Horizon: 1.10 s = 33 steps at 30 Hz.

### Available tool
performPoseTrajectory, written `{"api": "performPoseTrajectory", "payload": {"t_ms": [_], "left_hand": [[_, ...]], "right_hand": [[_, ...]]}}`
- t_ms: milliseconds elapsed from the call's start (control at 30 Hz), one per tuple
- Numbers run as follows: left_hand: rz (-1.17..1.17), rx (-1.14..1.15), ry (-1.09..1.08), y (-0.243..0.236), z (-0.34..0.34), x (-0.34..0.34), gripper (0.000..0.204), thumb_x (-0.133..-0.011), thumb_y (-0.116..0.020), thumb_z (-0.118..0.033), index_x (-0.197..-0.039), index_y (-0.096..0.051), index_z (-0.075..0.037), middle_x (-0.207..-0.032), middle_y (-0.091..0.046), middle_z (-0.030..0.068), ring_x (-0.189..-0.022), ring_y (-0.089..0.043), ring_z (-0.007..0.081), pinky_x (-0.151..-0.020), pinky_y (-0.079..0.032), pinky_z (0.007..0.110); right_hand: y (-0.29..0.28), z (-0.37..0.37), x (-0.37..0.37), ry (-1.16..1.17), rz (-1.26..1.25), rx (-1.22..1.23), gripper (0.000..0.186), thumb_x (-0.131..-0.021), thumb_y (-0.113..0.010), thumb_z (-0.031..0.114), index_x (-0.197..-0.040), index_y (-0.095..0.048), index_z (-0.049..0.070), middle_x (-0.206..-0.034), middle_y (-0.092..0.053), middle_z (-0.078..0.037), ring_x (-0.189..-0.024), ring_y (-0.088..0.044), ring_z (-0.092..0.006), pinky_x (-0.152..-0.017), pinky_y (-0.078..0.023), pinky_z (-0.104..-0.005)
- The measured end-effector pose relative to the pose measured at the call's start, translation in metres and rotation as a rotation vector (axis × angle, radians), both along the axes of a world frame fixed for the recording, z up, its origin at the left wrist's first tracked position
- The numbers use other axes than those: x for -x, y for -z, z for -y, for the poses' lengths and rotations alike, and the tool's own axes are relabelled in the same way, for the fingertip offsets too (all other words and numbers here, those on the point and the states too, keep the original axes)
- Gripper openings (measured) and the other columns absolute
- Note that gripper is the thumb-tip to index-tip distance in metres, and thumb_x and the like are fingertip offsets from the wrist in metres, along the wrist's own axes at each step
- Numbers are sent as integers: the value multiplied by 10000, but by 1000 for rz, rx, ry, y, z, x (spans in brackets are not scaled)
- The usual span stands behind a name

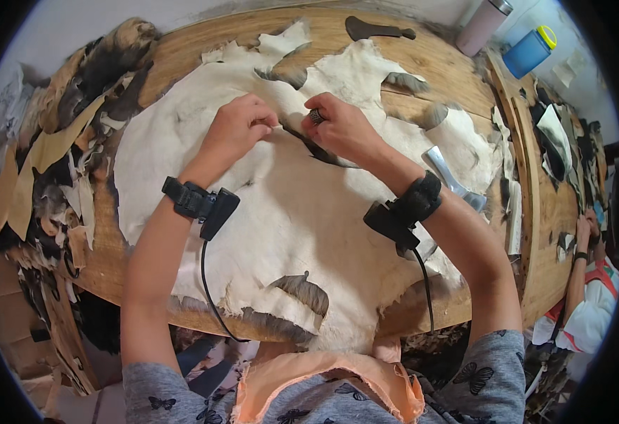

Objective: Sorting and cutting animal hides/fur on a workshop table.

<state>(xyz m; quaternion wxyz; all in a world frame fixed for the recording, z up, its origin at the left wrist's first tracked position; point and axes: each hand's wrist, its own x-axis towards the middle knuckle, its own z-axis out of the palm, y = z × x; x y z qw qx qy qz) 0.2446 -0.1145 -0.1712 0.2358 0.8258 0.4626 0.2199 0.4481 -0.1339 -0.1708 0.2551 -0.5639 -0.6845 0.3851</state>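
Observation:
A large cream fur hide (267, 212) lies skin side up across the wooden table, with grey fur showing at its ragged edges. A dark slit runs through its upper middle, between my hands. My left hand (242, 126) is closed, thumb and fingers pinching the hide at the slit's left end. Just across the slit, my right hand (341, 128), with a ring on one finger, is curled closed against the hide. Whatever its fingertips hold is hidden. Right of my right wrist, a silver metal tool (447, 173) with a broad end rests on the hide.
Fur and leather scraps (55, 155) are heaped on the left. A dark, flat-bladed tool (376, 30) lies at the table's far edge. A pink bottle (484, 28) and a blue bottle (528, 53) stand far right. Beyond a wooden rail (525, 169), another person's hands (587, 226) are visible.

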Motion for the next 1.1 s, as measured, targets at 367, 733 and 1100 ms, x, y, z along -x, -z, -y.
{"api": "performPoseTrajectory", "payload": {"t_ms": [367, 733, 1100], "left_hand": [[272, 189, 4, 4, -2, 8, 109, -704, -592, 86, -777, -622, 12, -864, -564, 35, -759, -579, 108, -660, -492, 233], [305, 165, -5, 8, -4, 12, 101, -705, -598, 86, -756, -620, 1, -876, -566, 30, -741, -553, 80, -644, -453, 196], [403, 171, 12, 16, -5, 17, 109, -713, -594, 105, -762, -611, 8, -900, -557, 29, -746, -535, 68, -634, -436, 191]], "right_hand": [[14, -2, 19, -40, -341, 103, 329, -792, -449, -2, -1114, -513, -21, -973, -623, -158, -893, -604, -249, -740, -467, -303], [-4, 1, 2, -277, 7, 229, 460, -742, -393, -88, -1188, -483, -14, -961, -629, -90, -862, -589, -138, -671, -451, -248], [18, -10, 18, -90, -308, 295, 465, -765, -362, -66, -1223, -436, -49, -1079, -592, -110, -989, -563, -144, -769, -431, -222]]}}
